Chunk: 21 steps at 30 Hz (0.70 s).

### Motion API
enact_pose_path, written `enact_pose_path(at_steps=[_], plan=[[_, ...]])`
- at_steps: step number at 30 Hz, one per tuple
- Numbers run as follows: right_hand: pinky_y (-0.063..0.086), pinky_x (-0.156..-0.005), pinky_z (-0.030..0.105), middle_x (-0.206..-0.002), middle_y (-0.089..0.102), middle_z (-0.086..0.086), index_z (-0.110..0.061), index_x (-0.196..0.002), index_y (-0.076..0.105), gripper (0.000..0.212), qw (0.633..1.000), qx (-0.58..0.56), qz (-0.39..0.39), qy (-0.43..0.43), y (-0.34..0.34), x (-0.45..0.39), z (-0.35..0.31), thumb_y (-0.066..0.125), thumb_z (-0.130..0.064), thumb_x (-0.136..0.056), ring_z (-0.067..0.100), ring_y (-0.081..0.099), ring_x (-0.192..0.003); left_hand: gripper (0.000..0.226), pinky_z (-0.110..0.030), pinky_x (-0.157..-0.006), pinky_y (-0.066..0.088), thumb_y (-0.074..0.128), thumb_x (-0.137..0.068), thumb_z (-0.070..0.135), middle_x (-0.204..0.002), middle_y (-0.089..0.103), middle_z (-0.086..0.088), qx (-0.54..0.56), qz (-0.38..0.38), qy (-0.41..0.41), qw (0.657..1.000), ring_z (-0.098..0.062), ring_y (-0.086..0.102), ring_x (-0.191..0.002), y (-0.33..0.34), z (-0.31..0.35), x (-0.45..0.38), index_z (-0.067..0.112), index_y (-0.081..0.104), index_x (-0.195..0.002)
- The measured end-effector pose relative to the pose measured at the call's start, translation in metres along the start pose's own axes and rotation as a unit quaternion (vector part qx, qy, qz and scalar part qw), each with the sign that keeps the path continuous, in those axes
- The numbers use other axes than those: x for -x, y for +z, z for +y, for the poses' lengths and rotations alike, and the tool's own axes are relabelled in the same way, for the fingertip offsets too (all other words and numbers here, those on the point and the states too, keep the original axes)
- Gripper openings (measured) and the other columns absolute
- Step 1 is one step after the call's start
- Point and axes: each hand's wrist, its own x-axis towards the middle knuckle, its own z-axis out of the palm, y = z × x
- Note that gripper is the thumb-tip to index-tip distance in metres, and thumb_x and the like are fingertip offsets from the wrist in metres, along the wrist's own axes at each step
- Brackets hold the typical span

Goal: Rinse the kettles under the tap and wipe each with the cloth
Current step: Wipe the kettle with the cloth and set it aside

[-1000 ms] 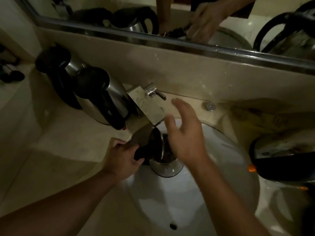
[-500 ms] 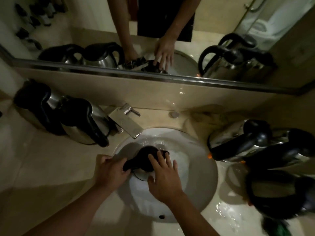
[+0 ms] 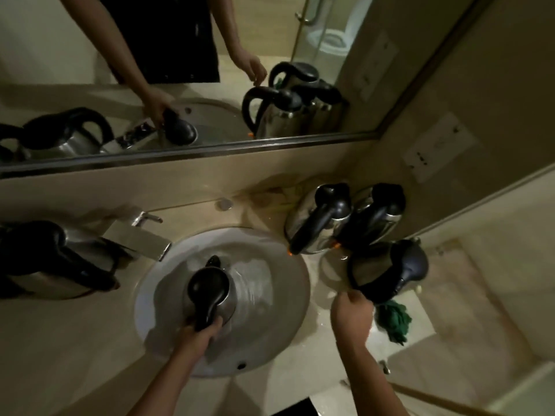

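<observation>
Steel-bodied kettle [image 3: 217, 291] with rounded black plastic lid, upright in white oval sink [image 3: 288, 319]; left grip [image 3: 201, 331] wrapped round its black handle. Right grip [image 3: 353, 315] over wet beige stone desk [image 3: 60, 340], fingers curled, hold unclear, just beside crumpled green cloth [image 3: 393, 321]. Three more shiny kettles [image 3: 318, 223] clustered right; another at left [image 3: 57, 262] beside angular chrome tap [image 3: 141, 235].

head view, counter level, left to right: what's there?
Steel kettle with black handle on the left counter → chrome tap → black-lidded kettle in the white basin, gripped by left hand → right hand → green cloth.
</observation>
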Motion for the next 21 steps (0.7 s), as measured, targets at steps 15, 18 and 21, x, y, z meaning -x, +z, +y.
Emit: enact_pose_path(at_steps=[15,18,21], plan=[[0.024,-0.126,0.053,-0.172,0.020,0.017,-0.020,-0.143,0.061,0.050,0.950,0.290,-0.060,0.097,-0.031,-0.091,0.086,0.050,-0.039,-0.099,0.041,0.024,-0.154,0.042,-0.031,-0.062,0.031,0.072,-0.092,0.020,-0.054,0.045,-0.008,-0.019,-0.058,0.046,0.997,-0.018,0.040,-0.056,0.016,0.008,0.001,0.015,0.050,-0.057],[0.056,-0.096,0.045,-0.121,0.067,0.017,-0.012,-0.118,0.073,0.045,0.948,0.310,-0.058,0.045,-0.030,-0.092,0.089,0.053,-0.042,-0.092,0.036,0.063,-0.109,0.041,-0.030,-0.062,0.036,0.075,-0.090,0.020,-0.051,0.048,-0.006,-0.019,-0.039,0.045,0.998,-0.019,0.043,-0.054,0.015,0.007,0.002,0.013,0.052,-0.057],[0.061,-0.061,0.035,-0.079,0.073,0.009,-0.013,-0.089,0.076,0.007,0.969,0.212,-0.104,0.073,-0.039,-0.062,0.066,0.069,-0.016,-0.087,0.027,0.073,-0.068,0.035,-0.030,-0.058,0.035,0.084,-0.074,0.033,-0.050,0.050,-0.007,-0.002,-0.024,0.048,0.999,-0.018,0.043,-0.053,0.015,0.014,0.014,0.008,0.059,-0.072]])
